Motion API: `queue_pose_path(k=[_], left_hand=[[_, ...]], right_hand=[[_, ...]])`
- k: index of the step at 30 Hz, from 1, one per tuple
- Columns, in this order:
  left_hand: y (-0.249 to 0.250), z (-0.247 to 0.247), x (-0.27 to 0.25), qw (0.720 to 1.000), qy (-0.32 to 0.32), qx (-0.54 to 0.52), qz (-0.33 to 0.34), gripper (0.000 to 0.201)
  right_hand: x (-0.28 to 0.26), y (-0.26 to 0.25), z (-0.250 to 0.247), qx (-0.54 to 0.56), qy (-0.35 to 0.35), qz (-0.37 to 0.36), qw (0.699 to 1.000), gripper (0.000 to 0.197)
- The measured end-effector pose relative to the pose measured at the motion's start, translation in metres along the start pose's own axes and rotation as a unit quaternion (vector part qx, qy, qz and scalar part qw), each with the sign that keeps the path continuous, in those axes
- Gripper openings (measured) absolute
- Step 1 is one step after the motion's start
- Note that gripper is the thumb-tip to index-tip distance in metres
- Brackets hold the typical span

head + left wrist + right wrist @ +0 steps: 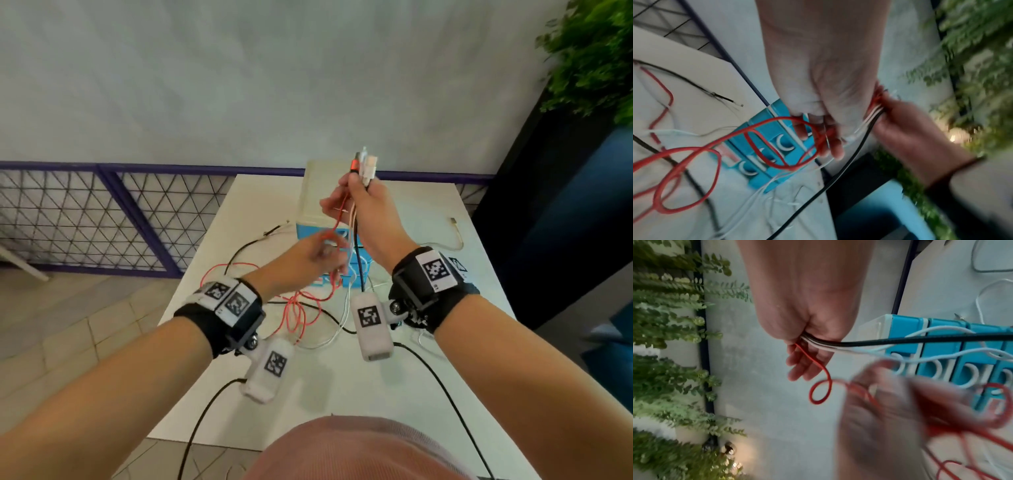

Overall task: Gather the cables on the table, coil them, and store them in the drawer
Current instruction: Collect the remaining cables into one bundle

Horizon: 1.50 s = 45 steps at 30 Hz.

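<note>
Two hands point(370, 212), one red cable point(301, 311), one black cable point(358, 260), perhaps three white cables point(337, 329), one drawer unit point(318, 202)

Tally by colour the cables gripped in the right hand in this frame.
The right hand grips a bundle:
red cable: 1
black cable: 1
white cables: 2
Total: 4

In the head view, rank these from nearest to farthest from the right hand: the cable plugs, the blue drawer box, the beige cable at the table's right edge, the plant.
1. cable plugs: sticking up out of the right hand.
2. blue drawer box: just behind and below the hand.
3. beige cable: lying at the table's right edge.
4. plant: top right corner.
</note>
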<state>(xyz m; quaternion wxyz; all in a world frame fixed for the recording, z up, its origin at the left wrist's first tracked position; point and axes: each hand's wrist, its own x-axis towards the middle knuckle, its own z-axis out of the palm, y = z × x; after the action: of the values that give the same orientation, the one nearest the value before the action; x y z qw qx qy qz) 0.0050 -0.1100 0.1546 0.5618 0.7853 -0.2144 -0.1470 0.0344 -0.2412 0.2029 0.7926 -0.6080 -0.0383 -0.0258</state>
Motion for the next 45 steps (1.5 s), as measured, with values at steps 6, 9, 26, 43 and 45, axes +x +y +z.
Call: queue_pose_path(k=[6, 9, 26, 43, 45], left_hand=[[-0.083, -0.015, -0.031, 0.943, -0.106, 0.295, -0.111, 0.023], [-0.112, -0.056, -0.050, 0.852, -0.107, 0.466, -0.213, 0.026], [0.025, 0.021, 0.035, 0.995, 0.027, -0.072, -0.061, 0.039], [0.018, 0.025, 0.025, 0.987, 0.083, -0.111, -0.082, 0.023], [0.021, 0.016, 0.019, 0.987, 0.095, -0.099, -0.083, 0.023]], right_hand=[[0.015, -0.038, -0.021, 0.086, 0.103, -0.057, 0.989, 0.027], [0.013, -0.046, -0.038, 0.106, 0.155, -0.075, 0.979, 0.028], [-0.015, 0.024, -0.040, -0.201, 0.048, 0.040, 0.977, 0.027], [-0.002, 0.086, -0.121, -0.424, 0.045, 0.188, 0.885, 0.022], [-0.008, 0.120, -0.137, -0.621, -0.062, 0.235, 0.745, 0.027]])
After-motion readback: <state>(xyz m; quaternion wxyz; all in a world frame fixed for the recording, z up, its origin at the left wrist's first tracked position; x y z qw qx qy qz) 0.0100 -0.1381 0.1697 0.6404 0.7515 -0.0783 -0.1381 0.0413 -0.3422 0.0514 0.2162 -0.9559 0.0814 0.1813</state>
